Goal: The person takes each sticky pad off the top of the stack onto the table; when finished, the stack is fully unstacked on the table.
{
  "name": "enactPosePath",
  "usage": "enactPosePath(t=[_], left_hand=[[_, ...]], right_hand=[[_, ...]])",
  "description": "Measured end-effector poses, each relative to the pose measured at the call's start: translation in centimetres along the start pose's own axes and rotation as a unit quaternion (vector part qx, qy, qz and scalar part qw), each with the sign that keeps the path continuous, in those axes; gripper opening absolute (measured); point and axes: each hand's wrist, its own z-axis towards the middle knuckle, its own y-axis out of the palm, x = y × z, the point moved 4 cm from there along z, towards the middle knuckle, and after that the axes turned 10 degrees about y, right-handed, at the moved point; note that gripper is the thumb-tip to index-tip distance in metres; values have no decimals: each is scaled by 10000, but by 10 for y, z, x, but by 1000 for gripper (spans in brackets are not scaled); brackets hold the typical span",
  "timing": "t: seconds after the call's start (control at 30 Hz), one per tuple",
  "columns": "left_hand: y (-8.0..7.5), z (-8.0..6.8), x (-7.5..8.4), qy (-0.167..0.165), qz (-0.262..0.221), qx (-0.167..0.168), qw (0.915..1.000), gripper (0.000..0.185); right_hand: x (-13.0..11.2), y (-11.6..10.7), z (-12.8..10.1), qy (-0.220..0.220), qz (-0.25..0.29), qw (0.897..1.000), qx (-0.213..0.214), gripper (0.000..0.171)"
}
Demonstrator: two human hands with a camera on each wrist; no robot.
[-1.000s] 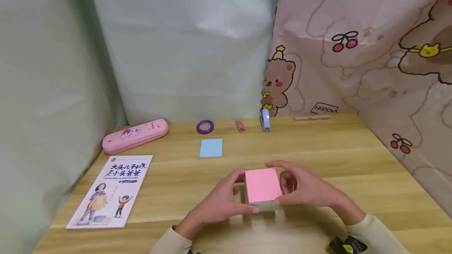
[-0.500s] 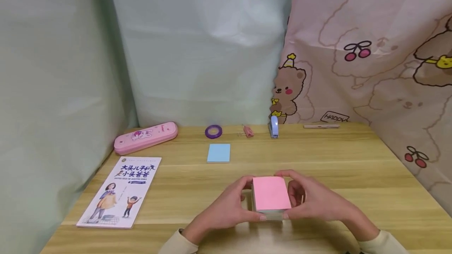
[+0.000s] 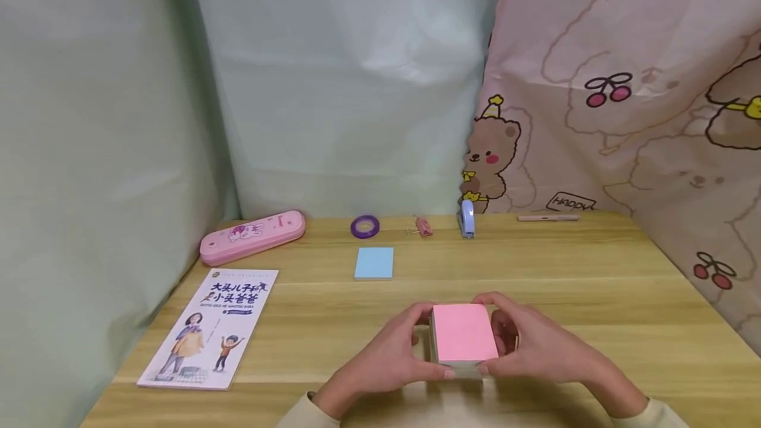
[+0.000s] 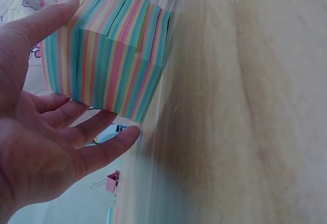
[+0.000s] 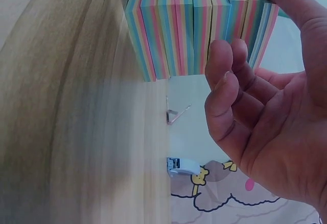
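Left edge of the worktop had a booklet, well apart from the left hand. Blue pad lay beyond both hands, wood showing between; pen sat along the back edge, right side. Left hand was palm-in on the left of the pink-topped note stack; right hand faced it opposite. Couldn't tell if the stack touched wood. Left fingers were spread about stack-wide, gripping it against the thumb. Right thumb and index pinched it; the others curled loosely.
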Motion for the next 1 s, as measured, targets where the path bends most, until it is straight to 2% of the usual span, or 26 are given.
enactPosePath(t=[0.3,0.5,0.73,0.87,1.0], left_hand=[[1,1,0,-74,57,-5,10000,84],[0,1,1,-64,79,5,9999,86],[-5,3,3,-96,22,61,9999,88],[-4,3,3,-94,-26,68,9999,87],[-1,3,2,-64,28,48,10000,86]], right_hand=[[5,-2,1,127,129,9998,-15,74],[4,-5,2,4,170,9999,2,73],[3,-17,7,29,369,9991,212,72],[5,-21,8,-58,585,9978,290,72],[10,-23,10,36,711,9967,381,73]])
